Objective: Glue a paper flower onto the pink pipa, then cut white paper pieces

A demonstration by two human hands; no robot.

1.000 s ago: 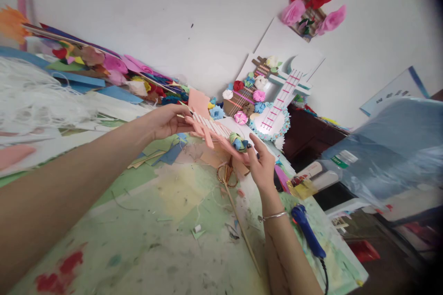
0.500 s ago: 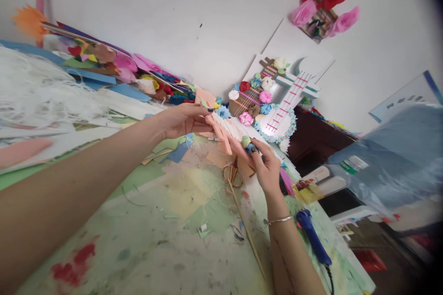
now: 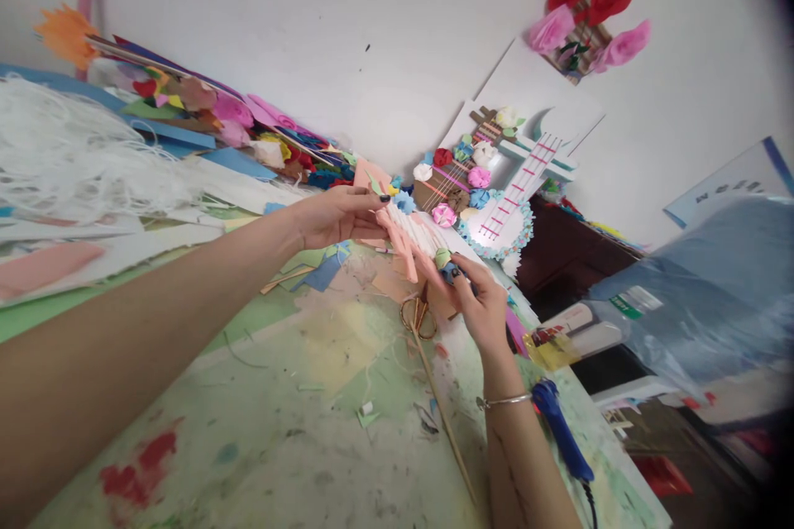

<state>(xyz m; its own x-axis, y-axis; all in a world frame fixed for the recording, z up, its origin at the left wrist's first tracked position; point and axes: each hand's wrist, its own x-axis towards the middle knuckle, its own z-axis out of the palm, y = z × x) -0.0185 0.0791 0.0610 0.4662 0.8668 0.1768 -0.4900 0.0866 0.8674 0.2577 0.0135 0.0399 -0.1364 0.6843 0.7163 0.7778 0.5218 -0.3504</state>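
My left hand (image 3: 332, 216) grips the far end of a pink foam guitar-shaped piece (image 3: 409, 244) with white strings, held above the table. My right hand (image 3: 480, 306) closes on its near end, thumb and fingers pinching a small green-and-blue paper flower (image 3: 444, 261) against the piece. Both hands hold it tilted, just above gold-handled scissors (image 3: 417, 314) and a thin wooden stick (image 3: 442, 413) that lie on the paint-stained table (image 3: 291, 421).
A blue glue gun (image 3: 558, 430) lies by my right wrist near the table's right edge. Finished foam guitars with paper flowers (image 3: 490, 182) lean on the wall. Coloured foam sheets and flowers (image 3: 204, 116) pile at left, white netting (image 3: 68, 157) beside them. A plastic bag (image 3: 695, 289) sits right.
The pink piece has tipped more edge-on. My right fingers have curled over the small flower, which earlier lay open on the piece. The view has shifted slightly left and down.
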